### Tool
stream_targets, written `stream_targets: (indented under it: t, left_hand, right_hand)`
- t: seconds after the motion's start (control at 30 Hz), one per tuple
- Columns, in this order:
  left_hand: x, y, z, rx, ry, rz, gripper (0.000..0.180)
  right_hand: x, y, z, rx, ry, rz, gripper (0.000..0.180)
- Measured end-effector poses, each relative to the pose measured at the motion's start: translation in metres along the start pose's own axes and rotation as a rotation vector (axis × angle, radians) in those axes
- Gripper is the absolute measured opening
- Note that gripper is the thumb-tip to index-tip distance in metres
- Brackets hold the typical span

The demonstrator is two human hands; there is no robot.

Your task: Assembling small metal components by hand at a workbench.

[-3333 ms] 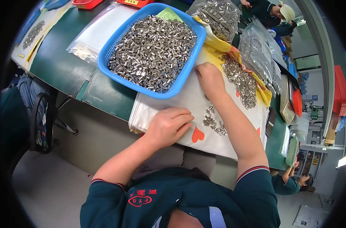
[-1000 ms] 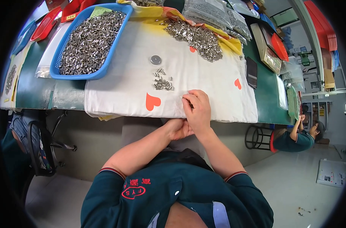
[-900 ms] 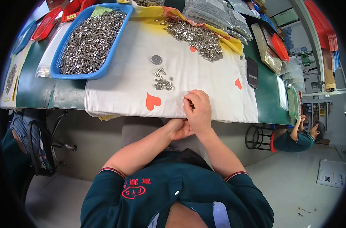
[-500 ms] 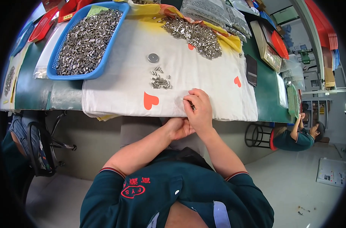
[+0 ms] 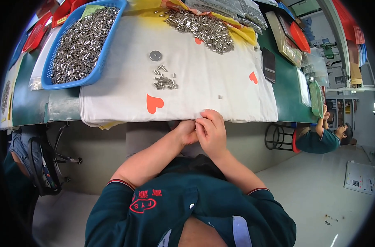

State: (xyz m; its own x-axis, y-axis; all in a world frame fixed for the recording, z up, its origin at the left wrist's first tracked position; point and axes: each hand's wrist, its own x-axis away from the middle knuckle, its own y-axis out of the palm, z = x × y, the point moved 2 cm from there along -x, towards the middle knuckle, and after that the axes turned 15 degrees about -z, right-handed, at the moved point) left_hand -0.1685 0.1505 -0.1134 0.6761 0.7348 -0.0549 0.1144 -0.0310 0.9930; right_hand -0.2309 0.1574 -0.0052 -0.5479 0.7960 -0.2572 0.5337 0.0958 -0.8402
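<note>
My right hand (image 5: 212, 134) is at the front edge of the white cloth (image 5: 125, 78), its fingers bent and pinched together. My left hand (image 5: 188, 131) curls against it, just off the edge; its fingertips are largely hidden behind the right hand. Whatever lies between the fingers is too small or too hidden to name. Beyond the right hand, one or two small metal pins (image 5: 220, 97) lie on the cloth. Farther left lies a loose group of short metal pins (image 5: 165, 83), with a round grey metal disc (image 5: 155, 55) behind it.
A blue basket (image 5: 46, 78) full of metal pins stands on the left. A big heap of pins (image 5: 208, 31) lies at the back on the cloth's yellow border. To the right are a dark phone (image 5: 268, 66) and a scale (image 5: 284, 39). Another person (image 5: 319, 133) sits far right.
My right hand has drawn back toward me and closed in on the left hand. Small pins now show on the cloth where it was. The view has shifted slightly.
</note>
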Motion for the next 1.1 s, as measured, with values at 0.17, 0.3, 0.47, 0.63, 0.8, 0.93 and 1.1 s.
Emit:
stream_targets:
  t: [0.17,0.3,0.47,0.63,0.8,0.93,1.1]
  left_hand:
    - [0.001,0.029,0.004,-0.064,-0.004,0.120,0.047]
    - [-0.002,0.026,0.006,-0.119,-0.011,0.189,0.048]
    - [0.002,0.044,0.010,-0.134,-0.096,0.303,0.042]
    - [0.005,0.045,0.007,-0.123,-0.096,0.298,0.045]
    - [0.020,0.026,-0.001,-0.055,-0.032,0.213,0.027]
    - [0.043,0.036,0.006,0.004,0.000,0.224,0.025]
    - [0.077,0.028,0.024,-0.007,0.041,0.344,0.030]
  right_hand:
    - [0.019,-0.001,0.000,0.024,-0.056,0.009,0.015]
    - [0.012,-0.020,0.009,-0.027,-0.062,0.010,0.016]
    - [-0.037,-0.038,0.052,0.175,0.148,-0.014,0.013]
    - [-0.032,-0.033,0.048,0.227,0.108,-0.175,0.013]
    - [0.007,-0.017,0.000,-0.009,-0.105,-0.359,0.014]
    - [-0.017,-0.017,-0.018,-0.087,-0.166,-0.351,0.016]
    - [-0.119,0.020,-0.020,-0.038,-0.301,-0.187,0.023]
